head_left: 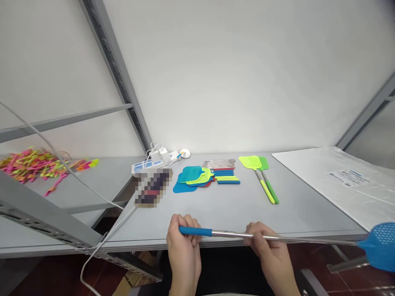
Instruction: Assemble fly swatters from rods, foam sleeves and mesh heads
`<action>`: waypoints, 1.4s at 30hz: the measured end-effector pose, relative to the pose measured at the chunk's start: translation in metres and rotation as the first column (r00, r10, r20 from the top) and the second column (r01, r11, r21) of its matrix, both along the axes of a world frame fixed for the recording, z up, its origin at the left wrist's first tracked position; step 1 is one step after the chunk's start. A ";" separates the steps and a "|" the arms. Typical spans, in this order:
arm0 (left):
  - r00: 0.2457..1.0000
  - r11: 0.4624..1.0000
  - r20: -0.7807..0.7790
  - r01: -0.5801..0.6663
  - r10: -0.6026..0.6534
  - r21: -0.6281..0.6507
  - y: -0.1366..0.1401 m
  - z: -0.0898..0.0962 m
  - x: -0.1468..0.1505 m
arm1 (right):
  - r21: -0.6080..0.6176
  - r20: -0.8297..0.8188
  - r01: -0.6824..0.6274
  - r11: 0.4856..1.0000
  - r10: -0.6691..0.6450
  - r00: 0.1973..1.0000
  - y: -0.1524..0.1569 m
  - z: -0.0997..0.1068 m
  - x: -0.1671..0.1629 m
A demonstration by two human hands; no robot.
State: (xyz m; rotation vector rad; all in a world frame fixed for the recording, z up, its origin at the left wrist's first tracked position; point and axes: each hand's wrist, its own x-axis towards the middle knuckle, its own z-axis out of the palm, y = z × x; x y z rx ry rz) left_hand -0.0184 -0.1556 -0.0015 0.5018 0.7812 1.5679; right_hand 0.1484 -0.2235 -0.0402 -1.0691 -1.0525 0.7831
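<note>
A blue fly swatter [197, 231] with a long metal rod lies across both hands in front of the table edge. My left hand [184, 246] is closed around its blue grip. With thumb and fingers, my right hand [270, 250] pinches the metal rod near its middle. The perforated blue head is at the far right, partly cut off by the frame. Beyond the hands are a pile of loose swatter heads [189, 174], several blue, yellow and red grips [226, 176] and a row of metal rods [218, 163]. Two assembled green and yellow swatters [265, 187] lie right of them.
A power strip [146, 165] with plugs and white cables stands at the back left, near a blurred-out object [152, 189]. White wrapped sheet packaging [327, 176] covers the right side. Colourful strips [33, 166] are heaped on the left shelf, past a metal post [55, 218].
</note>
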 end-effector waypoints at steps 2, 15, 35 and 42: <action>0.999 0.999 0.009 -0.035 0.035 -0.009 0.006 0.003 -0.008 | 0.011 -0.091 0.070 0.997 -0.069 0.993 -0.001 -0.003 0.012; 0.982 0.988 0.115 -0.144 0.150 -0.062 -0.005 0.001 0.008 | 0.011 -0.125 0.006 1.000 -0.005 0.992 0.012 0.009 -0.009; 0.986 0.987 0.051 -0.158 0.160 -0.034 0.000 0.010 -0.009 | 0.115 -0.646 0.188 0.976 -0.070 0.760 0.008 0.029 0.033; 0.986 0.987 0.080 -0.140 0.146 -0.074 -0.008 0.013 0.013 | 0.058 -0.476 0.397 0.916 -0.324 0.817 0.019 0.030 0.004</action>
